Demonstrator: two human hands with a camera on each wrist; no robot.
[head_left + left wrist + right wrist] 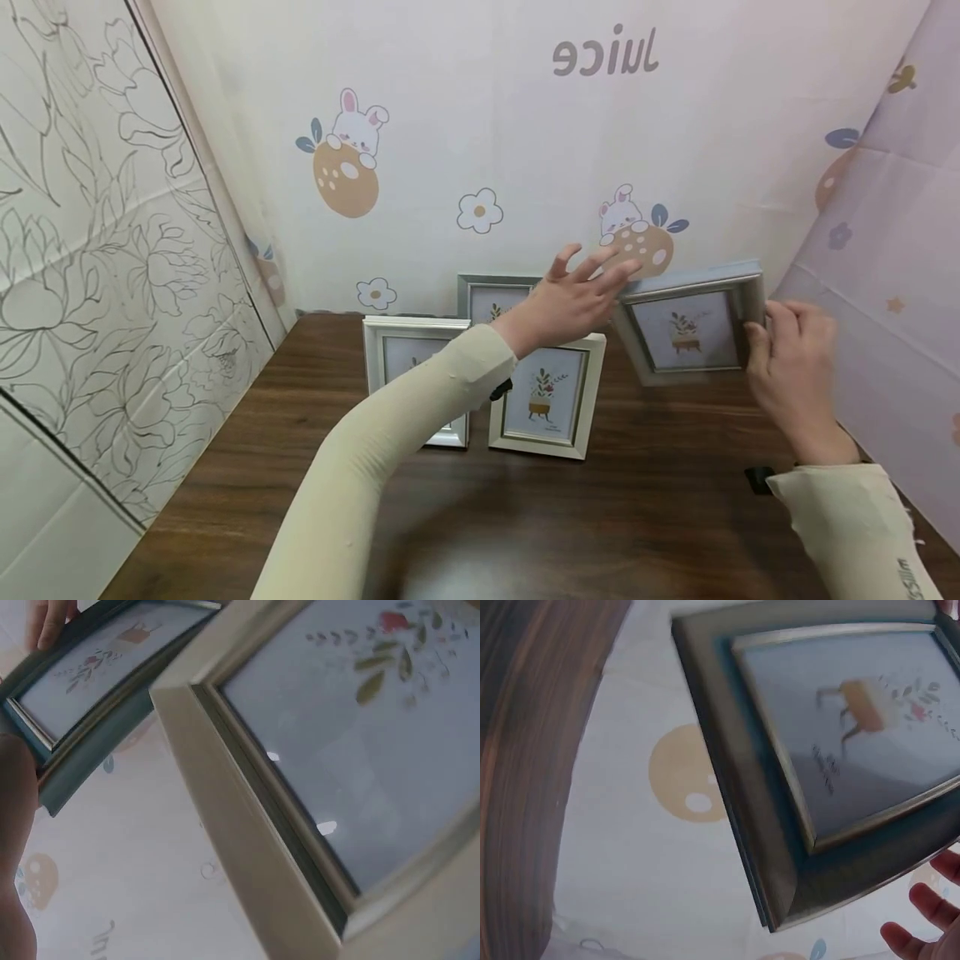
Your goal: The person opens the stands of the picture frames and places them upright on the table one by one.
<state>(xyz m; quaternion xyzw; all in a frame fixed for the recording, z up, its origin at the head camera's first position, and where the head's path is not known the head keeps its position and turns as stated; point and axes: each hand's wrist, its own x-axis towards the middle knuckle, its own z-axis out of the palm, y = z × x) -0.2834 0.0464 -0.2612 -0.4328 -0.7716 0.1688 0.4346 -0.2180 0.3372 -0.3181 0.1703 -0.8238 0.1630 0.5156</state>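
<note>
At the right of the head view, my right hand grips the side of a grey-green picture frame, thumb in front. The frame is tilted, and its picture shows a potted plant on a stand. My left hand reaches across with fingers spread beside the frame's upper left corner; I cannot tell whether they touch. The held frame also shows in the left wrist view and, large, in the right wrist view. A cream picture frame stands below my left hand, and looms large in the left wrist view.
A white picture frame stands left of the cream one, partly behind my left sleeve. Behind them is a silver-grey picture frame. The brown wooden tabletop meets a wall cloth printed with rabbits. A flower-patterned panel stands left.
</note>
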